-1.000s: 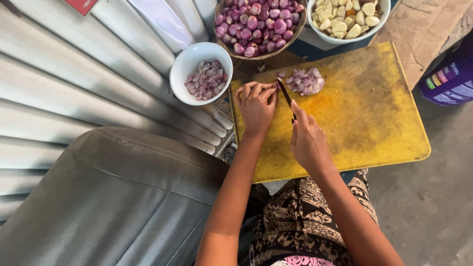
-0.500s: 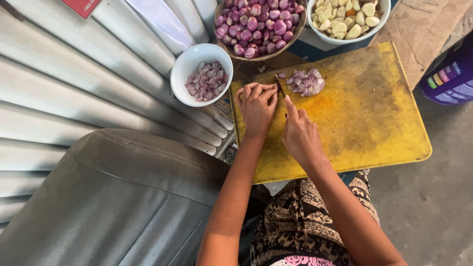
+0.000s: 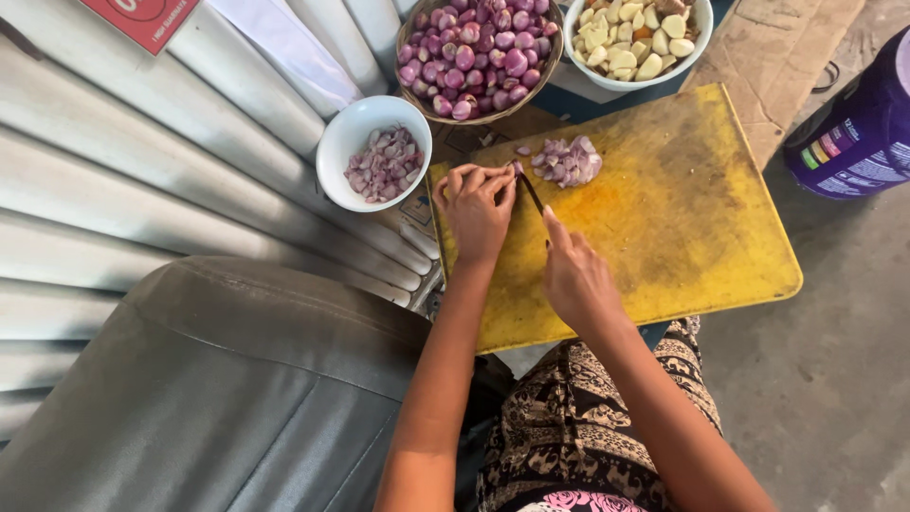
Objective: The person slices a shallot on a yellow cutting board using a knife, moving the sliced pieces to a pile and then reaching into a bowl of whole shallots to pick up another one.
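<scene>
My left hand (image 3: 477, 207) presses its curled fingertips on a small shallot piece (image 3: 517, 168) at the far left corner of the yellow cutting board (image 3: 682, 218). In my right hand (image 3: 573, 275) is a knife (image 3: 531, 192), gripped with the forefinger along its back; the dark blade points away from me and meets the left fingertips. A pile of cut purple shallot (image 3: 566, 161) lies just right of the blade tip.
A white bowl of sliced shallots (image 3: 374, 163) sits left of the board. Behind it stand a basket of whole shallots (image 3: 474, 52) and a white bowl of peeled garlic (image 3: 633, 36). Corrugated metal sheet (image 3: 142, 171) lies left, a purple tub (image 3: 858, 128) right, a grey seat (image 3: 218, 389) near.
The knife has worked against the piece under my left fingers, and the blade tip now sits closer to them. Both hands stay in nearly the same place.
</scene>
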